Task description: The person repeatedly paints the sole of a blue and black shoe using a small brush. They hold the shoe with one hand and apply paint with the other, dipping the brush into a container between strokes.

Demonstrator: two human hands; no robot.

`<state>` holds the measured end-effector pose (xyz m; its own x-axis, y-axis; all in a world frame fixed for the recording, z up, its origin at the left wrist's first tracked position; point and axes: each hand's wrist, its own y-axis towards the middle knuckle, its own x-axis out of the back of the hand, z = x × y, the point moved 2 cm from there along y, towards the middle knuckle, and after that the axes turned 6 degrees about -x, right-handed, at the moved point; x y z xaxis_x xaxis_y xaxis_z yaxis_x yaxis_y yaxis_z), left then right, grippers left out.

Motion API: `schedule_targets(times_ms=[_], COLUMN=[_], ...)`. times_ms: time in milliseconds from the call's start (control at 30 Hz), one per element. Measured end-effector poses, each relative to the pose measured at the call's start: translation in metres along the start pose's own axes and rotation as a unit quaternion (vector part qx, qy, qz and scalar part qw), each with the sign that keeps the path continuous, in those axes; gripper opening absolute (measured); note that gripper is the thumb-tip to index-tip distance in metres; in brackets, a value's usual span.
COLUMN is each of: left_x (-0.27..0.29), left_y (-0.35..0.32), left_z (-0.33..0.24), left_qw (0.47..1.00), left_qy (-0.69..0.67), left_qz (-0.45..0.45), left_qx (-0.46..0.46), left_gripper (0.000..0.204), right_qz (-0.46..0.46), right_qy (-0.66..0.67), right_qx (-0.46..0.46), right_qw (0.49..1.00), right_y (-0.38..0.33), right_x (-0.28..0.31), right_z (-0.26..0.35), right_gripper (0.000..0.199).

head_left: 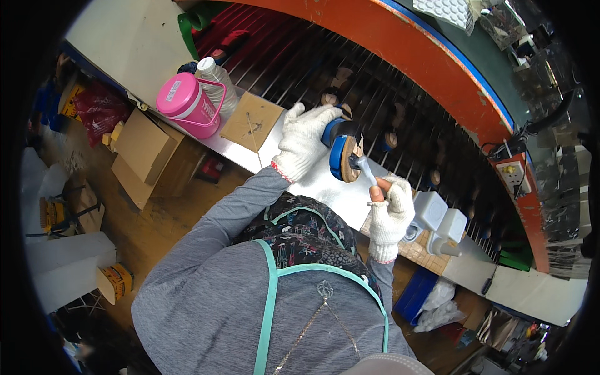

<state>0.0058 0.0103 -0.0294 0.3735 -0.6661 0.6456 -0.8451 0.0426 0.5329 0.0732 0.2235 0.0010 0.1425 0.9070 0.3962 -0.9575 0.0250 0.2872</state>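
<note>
on the pink jug (199, 119) there's a pale printed label on the lid and white lettering down the side; the yellow box (119, 280) on the floor carries dark print too small for me to make out. a clear bottle (220, 94) with a white cap stands just beside the jug, and i can't tell what either holds. to my right, two white containers (430, 210) sit close together on the desk (319, 190), their contents hidden from me. the sandal (338, 156) is in front of me, raised above the desk near the metal rods (275, 78): bright blue along its side, a dark strap, a tan sole turned toward my right. my gloved left hand (305, 139) grips it by its far end. my right hand (390, 209), gloved with bare fingertips, pinches the pale handle of a brush (365, 170), its dark tip against the sole. a brown cardboard square (252, 119) with a thin stick on it lies beside my left hand.
</note>
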Motion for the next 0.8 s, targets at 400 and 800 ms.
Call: schedule_targets(times_ms=[400,800], left_x=[-0.017,-0.009], left_y=[-0.005,0.002], left_z=[-0.004,-0.033], left_qw=[0.884,0.619], left_qy=[-0.336,-0.541], left_qz=[0.310,0.469], left_qx=[0.094,0.323], left_gripper=[0.068,0.062], right_qz=[0.035,0.057], right_qy=[-0.041,-0.043], right_qx=[0.091,0.110], right_qw=[0.994,0.991], right_y=[0.047,0.067], right_x=[0.017,0.032], right_z=[-0.002,-0.016], right_gripper=[0.020,0.020])
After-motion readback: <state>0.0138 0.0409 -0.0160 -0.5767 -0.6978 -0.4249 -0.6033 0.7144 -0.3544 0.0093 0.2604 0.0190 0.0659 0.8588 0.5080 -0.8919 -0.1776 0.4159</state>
